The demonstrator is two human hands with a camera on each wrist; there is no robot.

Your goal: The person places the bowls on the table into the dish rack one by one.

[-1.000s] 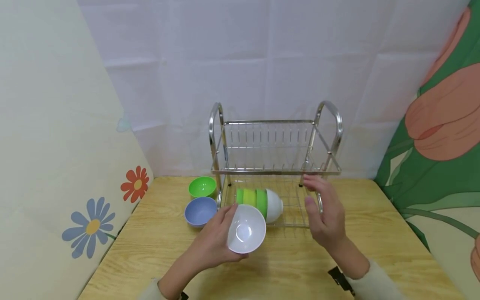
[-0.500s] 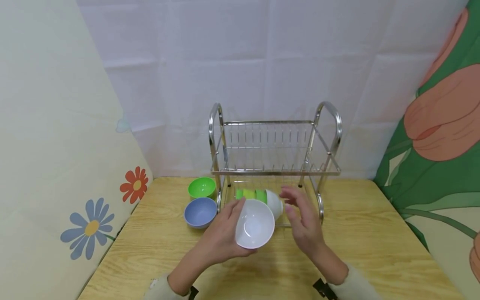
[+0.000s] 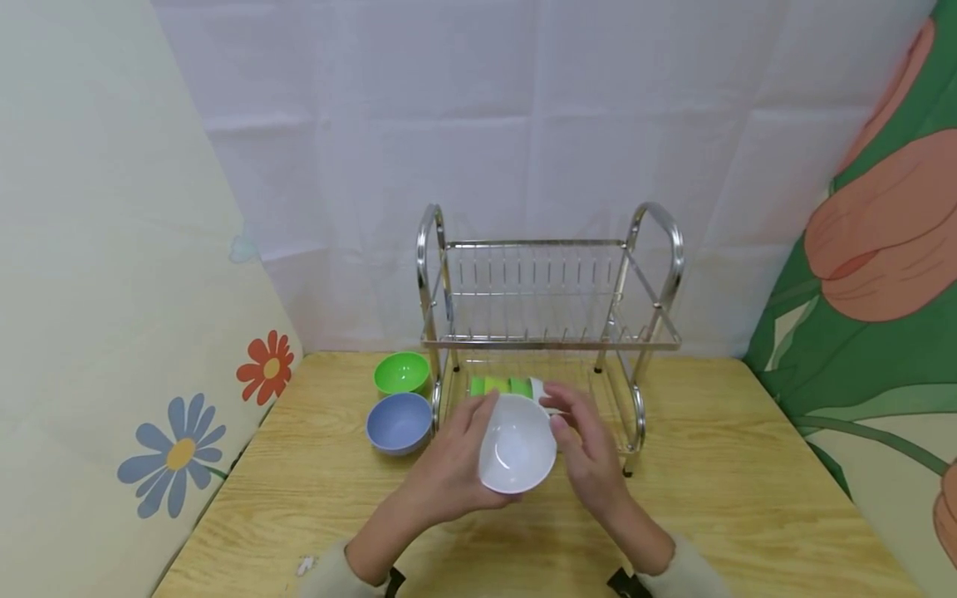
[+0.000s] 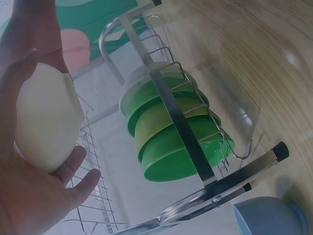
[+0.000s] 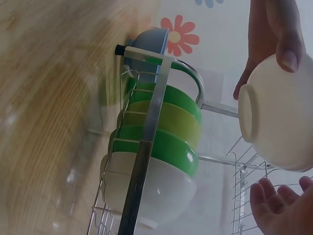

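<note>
Held in your left grip (image 3: 458, 463), the white bowl (image 3: 518, 446) hangs above the table (image 3: 748, 498), before the rack (image 3: 549, 342); your right grip (image 3: 592, 461), fingers apart, holds nothing. It looks light, stiff and smooth, perhaps slippery; opposite side walls seem best to hold. You have seven bowls: this, four sideways in the one rack (another white one (image 5: 164, 187), two green ones (image 5: 171, 152), a yellow one (image 5: 182, 126)), and two beside it, a green bowl (image 3: 402, 374) and a blue bowl (image 3: 399, 424).
</note>
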